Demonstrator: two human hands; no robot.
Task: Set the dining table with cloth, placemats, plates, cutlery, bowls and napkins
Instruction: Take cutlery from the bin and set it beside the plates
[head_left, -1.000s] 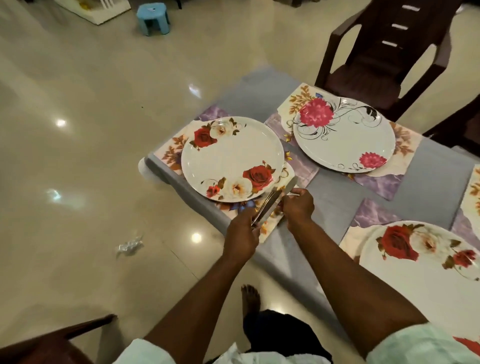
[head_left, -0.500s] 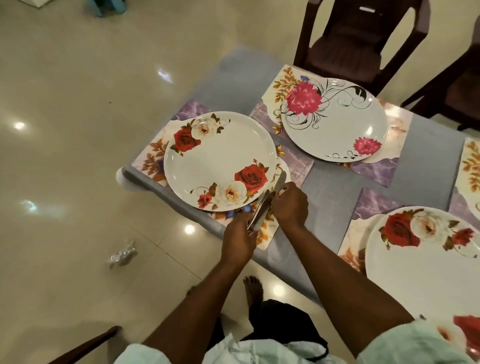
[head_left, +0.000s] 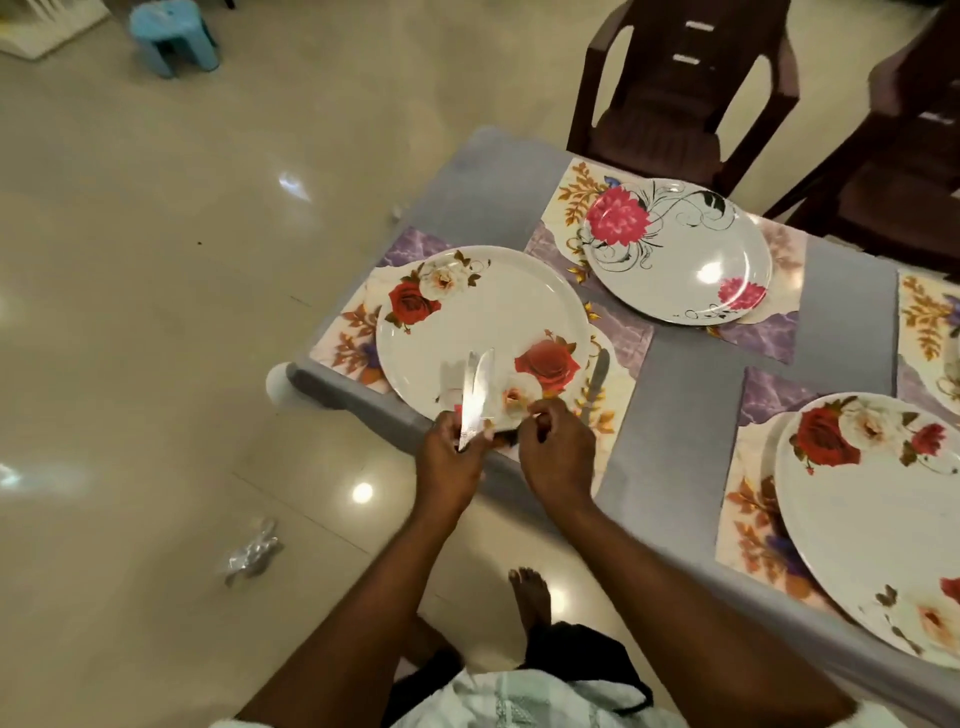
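Head view: a grey cloth (head_left: 685, 415) covers the table, floral placemats (head_left: 618, 384) under rose plates (head_left: 483, 332), on glossy cream floor (head_left: 156, 260). Left hand (head_left: 449, 462) grips blurred cutlery (head_left: 475, 395) over the plate; right hand (head_left: 558, 452) is curled, contents unclear. A knife (head_left: 597, 379) lies beside the plate.

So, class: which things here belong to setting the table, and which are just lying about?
Belonging: left hand gripping cutlery; right hand; knife; rose plate; placemat; grey cloth.

Lying about: crumpled wrapper; blue stool; chair.
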